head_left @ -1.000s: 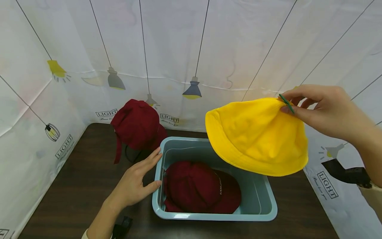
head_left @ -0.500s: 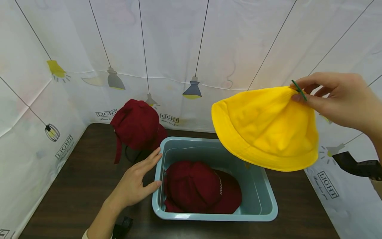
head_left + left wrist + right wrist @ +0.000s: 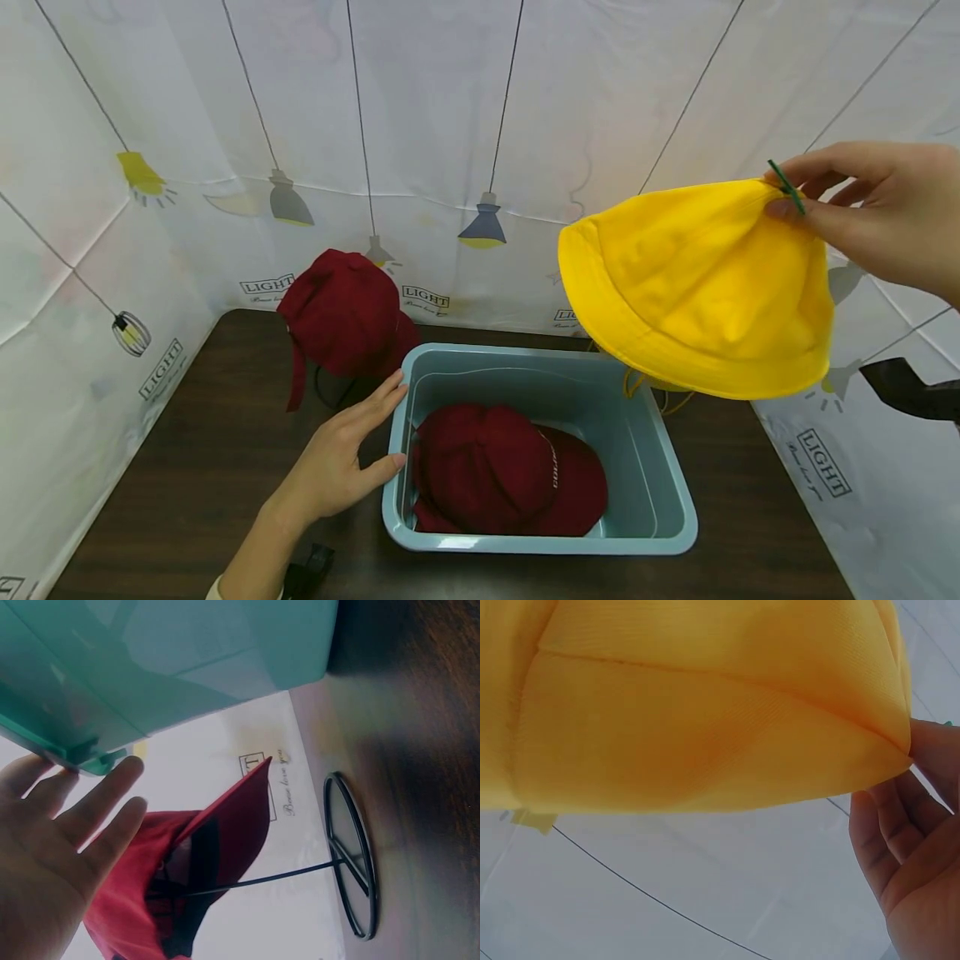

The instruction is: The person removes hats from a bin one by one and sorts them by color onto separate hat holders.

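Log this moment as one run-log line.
left hand: touches bin rim | right hand: pinches yellow hat at crown top | in bin: lettered red cap | on black stand: other red cap

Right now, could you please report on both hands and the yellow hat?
Right hand pinching yellow hat by top. Left hand touching blue bin rim. Hat aloft. Maroon cap inside bin.

Dark wooden table (image 3: 187,467): item layout.
A light-blue bin (image 3: 555,545) sits upright slightly right of centre. A black wire stand (image 3: 285,875) stands toward the far left, near the bin's left end.
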A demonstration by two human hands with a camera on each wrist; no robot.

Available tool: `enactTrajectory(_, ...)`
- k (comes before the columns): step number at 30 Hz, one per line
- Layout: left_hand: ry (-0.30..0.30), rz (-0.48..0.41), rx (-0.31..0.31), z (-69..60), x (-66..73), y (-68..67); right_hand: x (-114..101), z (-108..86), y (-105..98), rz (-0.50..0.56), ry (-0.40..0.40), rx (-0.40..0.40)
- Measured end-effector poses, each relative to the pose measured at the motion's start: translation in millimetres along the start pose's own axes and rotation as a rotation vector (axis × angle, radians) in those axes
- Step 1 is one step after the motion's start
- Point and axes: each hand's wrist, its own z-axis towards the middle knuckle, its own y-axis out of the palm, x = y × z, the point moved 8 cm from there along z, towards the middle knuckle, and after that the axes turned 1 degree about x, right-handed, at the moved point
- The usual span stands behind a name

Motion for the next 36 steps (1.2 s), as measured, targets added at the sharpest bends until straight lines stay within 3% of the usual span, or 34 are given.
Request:
enactTrajectory(10, 0.014, 0.014, 0.005, 2.2, 0.9, 0.3, 24.1, 13.2, -11.6, 0.012, -0.016, 0.1)
enactTrajectory(17, 0.007, 0.011, 0.007, 0.7, -1.3, 2.1, 37.3, 21.6, -22.2, 0.001, 0.05, 0.16)
enactTrajectory(22, 0.006, 0.007, 0.003, 1.1, -0.3, 1.9, 46.0, 26.5, -29.0, 0.007, 0.149, 0.176)
enactTrajectory(25, 0.007, 0.0, 0.002, 1.4, 0.2, 2.1, 50.6, 28.3, -31.0, 0.002, 0.19, 0.178)
enactTrajectory(28, 0.008, 0.003, 0.01, 1.9, 0.0, 1.6, 50.0, 31.8, -29.8, -0.011, 0.144, 0.179)
enactTrajectory(32, 0.01, 0.011, 0.013, 3.1, -0.3, 1.8, 53.1, 33.2, -21.6, -0.012, 0.094, 0.127)
enactTrajectory(36, 0.005, -0.004, 0.004, 4.0, 0.6, 3.3, 64.1, 29.7, -11.3, 0.0, 0.138, 0.062)
